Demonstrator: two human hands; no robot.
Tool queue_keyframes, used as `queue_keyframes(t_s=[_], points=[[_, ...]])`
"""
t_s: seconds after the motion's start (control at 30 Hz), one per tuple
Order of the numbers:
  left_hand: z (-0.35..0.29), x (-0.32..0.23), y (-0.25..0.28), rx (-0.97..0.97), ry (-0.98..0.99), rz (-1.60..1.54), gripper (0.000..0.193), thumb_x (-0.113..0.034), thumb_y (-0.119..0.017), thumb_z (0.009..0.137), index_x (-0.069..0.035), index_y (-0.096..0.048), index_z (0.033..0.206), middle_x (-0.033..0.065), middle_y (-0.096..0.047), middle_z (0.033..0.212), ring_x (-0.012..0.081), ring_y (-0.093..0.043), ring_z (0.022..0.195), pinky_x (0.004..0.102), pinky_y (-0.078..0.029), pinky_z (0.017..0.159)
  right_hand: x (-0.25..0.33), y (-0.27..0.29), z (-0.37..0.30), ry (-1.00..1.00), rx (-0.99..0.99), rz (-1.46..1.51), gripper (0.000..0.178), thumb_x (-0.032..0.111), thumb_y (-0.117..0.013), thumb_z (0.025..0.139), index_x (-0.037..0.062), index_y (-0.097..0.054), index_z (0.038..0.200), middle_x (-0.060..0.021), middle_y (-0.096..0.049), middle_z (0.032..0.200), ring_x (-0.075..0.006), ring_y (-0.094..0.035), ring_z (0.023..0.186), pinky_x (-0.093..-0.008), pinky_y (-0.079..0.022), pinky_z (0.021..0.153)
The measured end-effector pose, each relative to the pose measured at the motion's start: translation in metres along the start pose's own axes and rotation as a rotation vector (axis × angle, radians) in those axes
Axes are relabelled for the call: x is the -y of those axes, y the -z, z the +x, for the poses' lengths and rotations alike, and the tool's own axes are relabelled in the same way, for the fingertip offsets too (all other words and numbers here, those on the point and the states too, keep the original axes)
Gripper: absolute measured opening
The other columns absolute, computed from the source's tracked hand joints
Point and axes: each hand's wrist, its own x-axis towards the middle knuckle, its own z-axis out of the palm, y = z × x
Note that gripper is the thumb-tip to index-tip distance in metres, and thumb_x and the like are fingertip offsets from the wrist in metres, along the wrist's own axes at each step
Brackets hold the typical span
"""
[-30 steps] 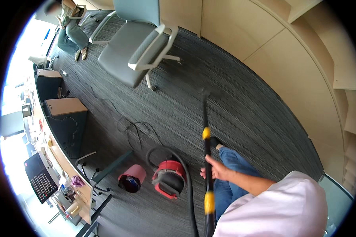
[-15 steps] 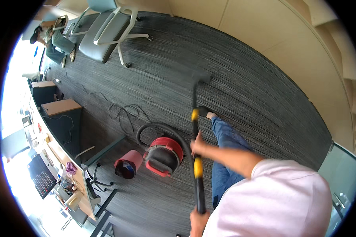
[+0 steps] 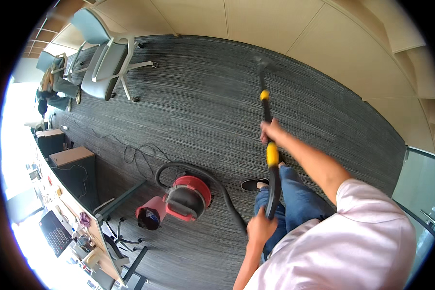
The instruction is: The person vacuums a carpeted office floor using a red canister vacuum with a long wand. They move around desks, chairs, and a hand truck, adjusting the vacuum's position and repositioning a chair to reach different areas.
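My right hand [image 3: 272, 131], farther out, is closed around the black tube of a vacuum cleaner wand [image 3: 272, 154] with yellow collars. Nearer my body, my left hand [image 3: 261, 227] grips the wand's lower end, where the hose joins. The wand slants away to a dark floor nozzle [image 3: 266, 64], blurred, on the grey striped carpet near the wooden panels. A black hose [image 3: 227, 198] runs from my left hand to the red and black canister vacuum [image 3: 187, 198] on the floor to the left.
A pink bin [image 3: 151, 213] stands beside the canister. A loose cable [image 3: 140, 157] trails across the carpet. Office chairs [image 3: 104, 72] and a seated person [image 3: 58, 92] are at far left; a cluttered desk [image 3: 99, 237] and drawer units [image 3: 75, 157] line the left. Wooden panels [image 3: 256, 26] curve along the far side.
Both hands have moved farther out with the wand, and the nozzle has slid away toward the wooden panels. The view has shifted, and a shoe now shows beside the wand.
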Motion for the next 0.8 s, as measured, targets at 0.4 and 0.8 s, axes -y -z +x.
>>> queue_keyframes(t_s=[0.4, 0.8], points=[[-0.189, 0.01, -0.008, 0.193, 0.747, -0.272, 0.044, -0.027, -0.071, 0.07, 0.001, -0.059, 0.101, 0.0109, -0.063, 0.075, 0.0181, -0.055, 0.071, 0.0356, -0.046, 0.061, -0.238, -0.105, -0.201, -0.632, 0.48, -0.217, 0.091, 0.02, -0.045, 0.089, 0.0005, 0.034, 0.13, -0.0227, -0.054, 0.103, -0.0209, -0.063, 0.054, -0.0343, -0.056, 0.051], [-0.004, -0.114, -0.11, 0.099, 0.028, 0.078, 0.045, -0.029, -0.057, 0.073, -0.003, -0.053, 0.109, 0.0262, -0.063, 0.075, 0.0443, -0.061, 0.074, 0.0496, -0.049, 0.069, -0.026, 0.198, 0.001, -0.101, -0.121, -0.016, 0.027, 0.01, -0.053, 0.082, -0.0028, -0.031, 0.09, -0.0119, -0.051, 0.063, -0.0193, -0.056, 0.047, -0.0353, -0.05, 0.042]])
